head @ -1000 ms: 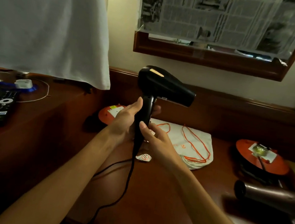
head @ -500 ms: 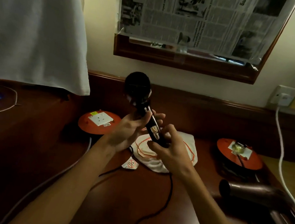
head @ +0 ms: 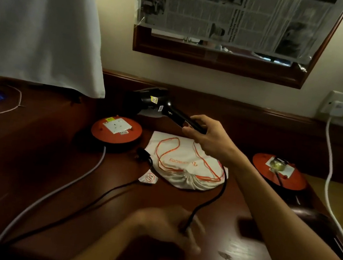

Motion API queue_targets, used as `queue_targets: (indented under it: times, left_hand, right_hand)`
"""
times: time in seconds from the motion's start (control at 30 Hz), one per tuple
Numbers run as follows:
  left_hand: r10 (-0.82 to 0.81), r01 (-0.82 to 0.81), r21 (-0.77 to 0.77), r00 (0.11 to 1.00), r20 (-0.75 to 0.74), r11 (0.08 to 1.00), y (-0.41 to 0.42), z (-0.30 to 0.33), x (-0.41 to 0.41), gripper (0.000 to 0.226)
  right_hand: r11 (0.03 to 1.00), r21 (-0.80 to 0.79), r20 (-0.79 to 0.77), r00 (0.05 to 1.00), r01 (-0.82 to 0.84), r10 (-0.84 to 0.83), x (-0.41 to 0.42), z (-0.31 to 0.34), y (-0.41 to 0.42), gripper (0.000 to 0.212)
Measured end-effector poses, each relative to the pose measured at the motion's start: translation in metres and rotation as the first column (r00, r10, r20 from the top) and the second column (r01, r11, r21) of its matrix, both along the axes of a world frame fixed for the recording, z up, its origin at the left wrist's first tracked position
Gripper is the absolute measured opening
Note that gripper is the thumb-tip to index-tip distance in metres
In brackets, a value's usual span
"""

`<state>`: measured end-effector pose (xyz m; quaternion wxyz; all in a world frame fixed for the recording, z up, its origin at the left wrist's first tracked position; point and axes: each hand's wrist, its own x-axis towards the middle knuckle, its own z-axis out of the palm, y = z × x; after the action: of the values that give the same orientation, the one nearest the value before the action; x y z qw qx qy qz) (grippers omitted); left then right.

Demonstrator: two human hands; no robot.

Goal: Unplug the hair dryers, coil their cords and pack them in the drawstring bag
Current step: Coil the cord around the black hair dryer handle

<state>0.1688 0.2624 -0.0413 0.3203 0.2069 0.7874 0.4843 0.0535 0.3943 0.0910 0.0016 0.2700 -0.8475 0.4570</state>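
My right hand (head: 210, 136) grips the handle of a black hair dryer (head: 148, 103), held sideways above the table with its barrel pointing left. Its black cord (head: 215, 198) drops from the handle across the white drawstring bag (head: 185, 165) with orange strings, down to my left hand (head: 171, 225), which is blurred and holds the cord low over the table. The cord's black plug (head: 143, 153) lies loose beside the bag, with a white tag (head: 148, 177) near it. A second, dark hair dryer (head: 316, 218) lies at the right, partly hidden by my right arm.
Two orange round socket reels stand on the wooden table, one on the left (head: 116, 132) and one on the right (head: 278, 170) with a plug in it. A white cable (head: 328, 174) runs from the wall socket (head: 338, 104). A white cloth (head: 40, 21) hangs at the left.
The dryer has swung from upright to sideways and now sits in my right hand alone. My left hand has let go of the handle and dropped down to the cord.
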Motion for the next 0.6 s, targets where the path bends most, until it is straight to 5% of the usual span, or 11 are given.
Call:
queue_targets:
  times: [0.1,0.23,0.33,0.4,0.5,0.6]
  left_hand:
    - [0.17,-0.17,0.03,0.985,0.001,0.985,-0.01,0.013,0.003,0.014]
    - [0.365,-0.412,-0.017,0.825,-0.431,0.911,-0.029,0.065,-0.013,0.021]
    - [0.174,-0.527,-0.194,0.569,-0.804,0.827,-0.03,0.107,-0.022,0.021]
    - [-0.012,-0.546,-0.331,0.505,-0.863,0.769,-0.026,0.127,-0.03,0.02]
    - [-0.199,-0.5,-0.546,0.589,-0.783,0.672,-0.025,0.148,-0.048,0.021]
    - [-0.17,-0.354,-0.58,0.73,-0.662,0.734,-0.032,0.157,-0.063,0.022]
  right_hand:
    - [0.998,0.062,-0.03,1.0,-0.005,0.007,-0.006,0.001,0.012,0.038]
    - [0.992,0.111,-0.017,0.998,-0.059,0.062,-0.009,-0.005,0.031,0.041]
    - [0.983,0.155,0.029,0.996,-0.094,0.09,-0.008,-0.015,0.039,0.044]
    - [0.979,0.166,0.049,0.993,-0.118,0.112,-0.006,-0.02,0.042,0.045]
    - [0.977,0.138,0.085,0.984,-0.165,0.154,-0.003,-0.025,0.049,0.039]
    - [0.967,0.148,0.113,0.975,-0.207,0.192,-0.001,-0.025,0.058,0.035]
